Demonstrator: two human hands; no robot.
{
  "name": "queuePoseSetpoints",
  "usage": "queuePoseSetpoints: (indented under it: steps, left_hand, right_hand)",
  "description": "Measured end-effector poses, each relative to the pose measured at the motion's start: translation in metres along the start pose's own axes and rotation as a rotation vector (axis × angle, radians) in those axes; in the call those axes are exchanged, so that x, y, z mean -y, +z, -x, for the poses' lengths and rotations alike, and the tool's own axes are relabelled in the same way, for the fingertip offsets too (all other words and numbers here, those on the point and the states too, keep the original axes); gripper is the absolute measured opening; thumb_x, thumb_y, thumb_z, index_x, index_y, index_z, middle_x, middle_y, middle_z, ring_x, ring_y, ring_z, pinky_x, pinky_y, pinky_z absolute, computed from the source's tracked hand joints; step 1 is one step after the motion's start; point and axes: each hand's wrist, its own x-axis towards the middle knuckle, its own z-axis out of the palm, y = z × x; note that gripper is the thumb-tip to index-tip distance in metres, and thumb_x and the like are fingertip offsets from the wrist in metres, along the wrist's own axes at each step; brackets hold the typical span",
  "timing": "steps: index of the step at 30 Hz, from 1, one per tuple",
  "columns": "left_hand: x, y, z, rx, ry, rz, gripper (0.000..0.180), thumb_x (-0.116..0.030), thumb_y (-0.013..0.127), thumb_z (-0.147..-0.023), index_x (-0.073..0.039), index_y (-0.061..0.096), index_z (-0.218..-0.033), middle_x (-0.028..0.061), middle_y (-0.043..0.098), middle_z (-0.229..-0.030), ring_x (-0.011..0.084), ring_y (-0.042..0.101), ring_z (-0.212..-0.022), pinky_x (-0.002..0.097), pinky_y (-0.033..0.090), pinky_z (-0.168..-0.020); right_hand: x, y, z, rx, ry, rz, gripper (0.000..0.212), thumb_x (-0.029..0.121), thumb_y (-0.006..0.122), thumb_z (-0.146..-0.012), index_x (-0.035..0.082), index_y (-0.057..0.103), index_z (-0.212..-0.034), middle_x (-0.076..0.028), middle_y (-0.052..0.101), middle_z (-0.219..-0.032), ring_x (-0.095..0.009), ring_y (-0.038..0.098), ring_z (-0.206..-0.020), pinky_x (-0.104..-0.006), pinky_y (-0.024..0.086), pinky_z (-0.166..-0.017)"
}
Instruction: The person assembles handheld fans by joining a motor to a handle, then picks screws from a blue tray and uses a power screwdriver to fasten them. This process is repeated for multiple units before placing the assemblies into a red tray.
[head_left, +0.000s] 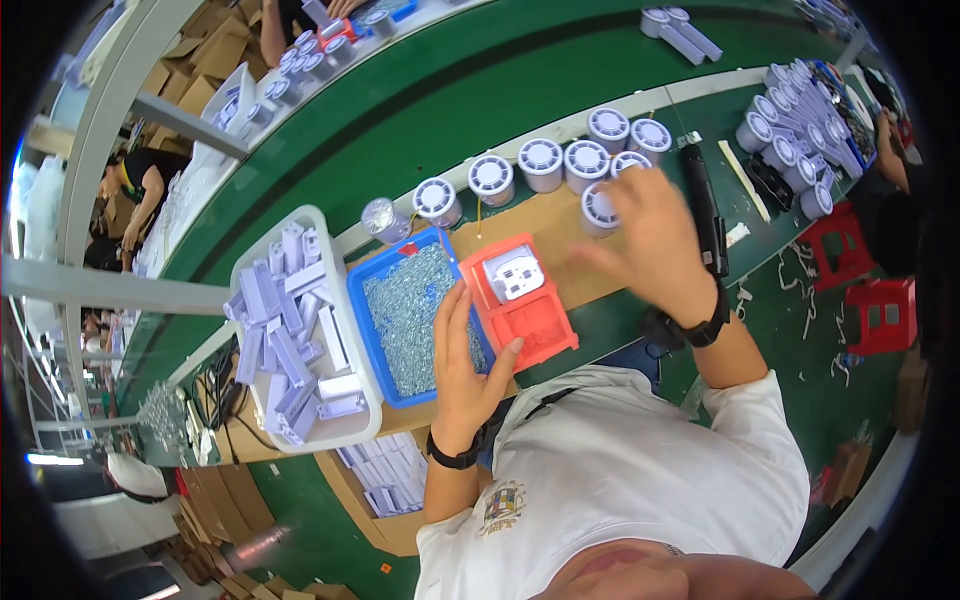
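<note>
My left hand (465, 378) lies with fingers stretched out along the seam between a blue tray (375, 350) and a red plastic fixture (560, 318); its thumb reaches over the fixture's near side. In the fixture's far pocket sits a white plastic part (516, 273) with cut-outs, while the near pocket shows bare red. Small clear or silvery pieces (410, 320) fill the tray. Blurred by motion, my right hand (655, 245) hovers beside a white round housing (599, 212) with a vented top. Its thumb and fingers are apart, and I see nothing held.
Several similar housings (540, 165) line the bench's far side. A white bin (370, 400) of pale lilac plastic parts stands left. A black power screwdriver (703, 200) lies right, near more handled units (800, 120). Red stools (882, 316) stand beyond. Other people work across the bench.
</note>
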Motion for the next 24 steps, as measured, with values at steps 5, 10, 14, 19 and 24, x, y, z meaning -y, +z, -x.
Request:
queuePoseSetpoints:
  steps: [5, 10, 14, 19, 24]
  left_hand:
    - [-0.006, -0.009, 0.008, -0.145, 0.113, -0.120, 0.061, -0.008, 0.079, -0.079, 0.001, 0.053, -0.134, 0.0215, 0.052, -0.137, 0.0361, 0.052, -0.127, 0.0412, 0.045, -0.103]
    - [-0.010, -0.012, 0.032, -0.117, 0.179, 0.042, 0.062, -0.010, 0.082, -0.076, 0.002, 0.056, -0.131, 0.0205, 0.058, -0.131, 0.0347, 0.058, -0.118, 0.0410, 0.049, -0.098]
    - [-0.033, -0.016, 0.042, -0.025, 0.235, 0.204, 0.073, -0.016, 0.085, -0.075, 0.001, 0.051, -0.138, 0.0220, 0.058, -0.132, 0.0356, 0.060, -0.118, 0.0401, 0.050, -0.098]
    - [-0.028, -0.047, 0.075, -0.034, 0.166, 0.292, 0.100, -0.030, 0.090, -0.072, 0.002, 0.034, -0.150, 0.0263, 0.057, -0.132, 0.0366, 0.062, -0.118, 0.0413, 0.050, -0.100]
    - [-0.001, -0.064, 0.149, -0.291, -0.083, 0.370, 0.120, -0.042, 0.093, -0.064, 0.002, 0.025, -0.153, 0.0289, 0.057, -0.131, 0.0358, 0.065, -0.113, 0.0441, 0.052, -0.096]
  right_hand:
    - [-0.028, 0.016, -0.003, 0.033, -0.021, 0.160, 0.059, 0.025, 0.087, -0.063, -0.001, 0.062, -0.110, -0.016, 0.057, -0.108, -0.037, 0.056, -0.102, -0.0431, 0.047, -0.084]
    - [-0.012, -0.020, 0.009, -0.045, -0.050, -0.037, 0.059, 0.018, 0.085, -0.064, -0.001, 0.059, -0.114, -0.018, 0.058, -0.109, -0.039, 0.059, -0.098, -0.0426, 0.050, -0.084]
    - [0.041, -0.085, 0.033, 0.304, -0.306, -0.532, 0.063, 0.018, 0.087, -0.060, 0.000, 0.059, -0.114, -0.018, 0.059, -0.111, -0.038, 0.062, -0.093, -0.0429, 0.053, -0.079]
    - [0.127, -0.036, 0.022, 0.509, -0.567, -0.722, 0.065, 0.024, 0.088, -0.065, 0.002, 0.061, -0.119, -0.018, 0.061, -0.109, -0.037, 0.063, -0.098, -0.0410, 0.053, -0.085]
    - [0.199, 0.008, -0.028, 0.683, -0.745, -0.914, 0.042, 0.022, 0.076, -0.080, 0.003, 0.064, -0.114, -0.016, 0.062, -0.105, -0.033, 0.063, -0.091, -0.0406, 0.053, -0.082]
